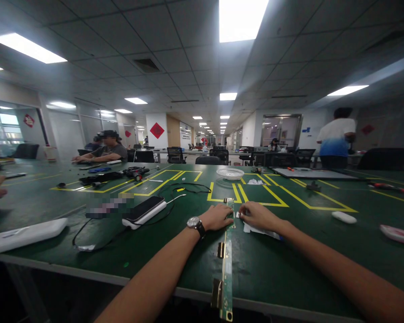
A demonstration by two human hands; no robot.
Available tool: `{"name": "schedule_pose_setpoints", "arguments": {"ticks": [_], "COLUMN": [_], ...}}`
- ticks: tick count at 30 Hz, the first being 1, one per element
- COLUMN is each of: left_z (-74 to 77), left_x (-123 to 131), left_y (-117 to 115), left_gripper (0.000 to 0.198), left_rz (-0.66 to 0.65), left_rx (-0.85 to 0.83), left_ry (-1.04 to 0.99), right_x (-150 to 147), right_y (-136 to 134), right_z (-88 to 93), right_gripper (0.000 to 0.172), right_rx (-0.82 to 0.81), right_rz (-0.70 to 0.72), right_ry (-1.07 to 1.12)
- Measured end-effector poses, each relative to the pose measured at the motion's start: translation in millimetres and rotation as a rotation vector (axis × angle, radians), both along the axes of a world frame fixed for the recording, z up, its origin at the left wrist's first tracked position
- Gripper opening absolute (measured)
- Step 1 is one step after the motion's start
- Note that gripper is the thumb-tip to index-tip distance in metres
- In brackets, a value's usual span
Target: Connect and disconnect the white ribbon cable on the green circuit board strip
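Observation:
A long, narrow green circuit board (pixel 228 264) with gold-coloured flex tabs along its left side runs away from me, its near end jutting past the table's front edge. My left hand (pixel 217 216), with a watch on the wrist, rests at the far part of the board, thumb and fingers closed on it. Just right of the board, my right hand (pixel 257 216) pinches a small white piece (pixel 238 215) between thumb and fingertips. Under and beside that hand lies a crumpled white sheet (pixel 264 232), partly covered by it.
On the left are a phone (pixel 144 208) on a white power bank, a black cable (pixel 170 211) and a long white case (pixel 27 233). A white basket (pixel 230 174) stands ahead. A white mouse-like object (pixel 344 217) is at right. Another person (pixel 107 146) sits across left; another (pixel 336 134) stands behind right.

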State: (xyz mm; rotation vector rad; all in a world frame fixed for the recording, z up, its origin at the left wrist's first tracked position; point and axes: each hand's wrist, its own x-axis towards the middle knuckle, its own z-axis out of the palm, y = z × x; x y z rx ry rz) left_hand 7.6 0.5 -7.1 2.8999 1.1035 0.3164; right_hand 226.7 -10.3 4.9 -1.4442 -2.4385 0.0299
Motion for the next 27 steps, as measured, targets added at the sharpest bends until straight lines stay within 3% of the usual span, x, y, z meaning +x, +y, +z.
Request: {"name": "schedule_pose_setpoints", "arguments": {"ticks": [4, 16, 27], "left_z": [-0.1, -1.2, -0.5], "left_x": [0.5, 1.9, 1.0], "left_y": [-1.0, 1.3, 0.7], "left_gripper": [0.038, 0.039, 0.036], "left_rz": [-0.002, -0.005, -0.007], "left_rx": [0.002, 0.001, -0.010], "left_ry": [0.000, 0.004, 0.014], "right_x": [-10.2, -3.7, -11.8], "right_y": [-1.3, 2.3, 0.3], "right_z": [-4.7, -9.6, -10.4], "right_gripper": [0.019, 0.017, 0.018], "right_rx": [0.054, 0.065, 0.074], "right_rz": [0.003, 0.088, 0.073], "right_ry": [-0.018, 0.046, 0.052]}}
